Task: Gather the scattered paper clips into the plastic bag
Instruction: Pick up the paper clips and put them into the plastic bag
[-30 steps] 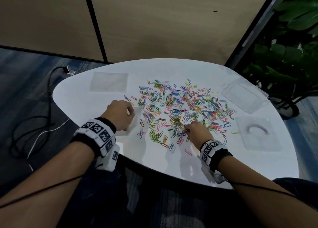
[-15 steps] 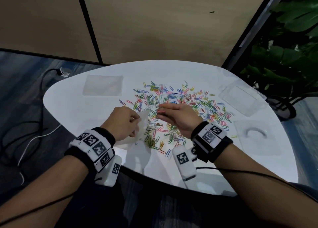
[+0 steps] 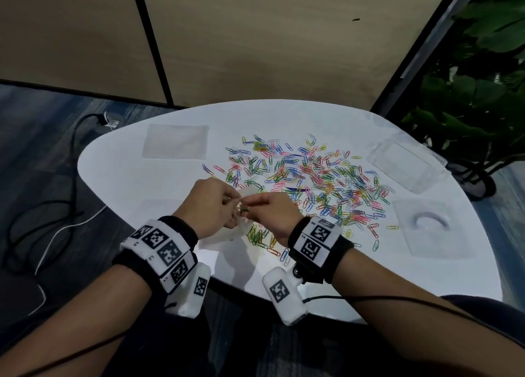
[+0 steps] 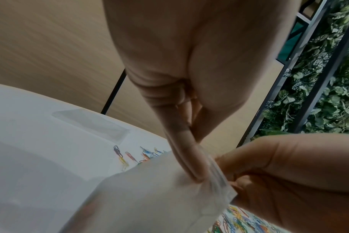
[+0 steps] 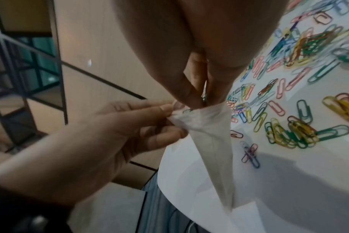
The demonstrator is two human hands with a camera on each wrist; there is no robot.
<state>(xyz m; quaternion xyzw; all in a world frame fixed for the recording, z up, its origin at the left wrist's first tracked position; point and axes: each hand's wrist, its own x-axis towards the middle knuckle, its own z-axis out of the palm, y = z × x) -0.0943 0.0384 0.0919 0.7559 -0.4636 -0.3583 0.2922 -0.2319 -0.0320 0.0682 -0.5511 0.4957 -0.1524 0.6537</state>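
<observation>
1. The left hand [image 3: 211,206] pinches the mouth of the plastic bag [image 5: 209,134], held just above the near edge of the white table [image 3: 127,174].
2. The right hand [image 3: 272,214] has its fingertips pressed together at the bag's mouth, gripping a few paper clips [image 3: 243,209]; their number is hidden.
3. More scattered clips [image 3: 312,177] lie beyond the bag.
4. The bag's contents are unclear.
</observation>
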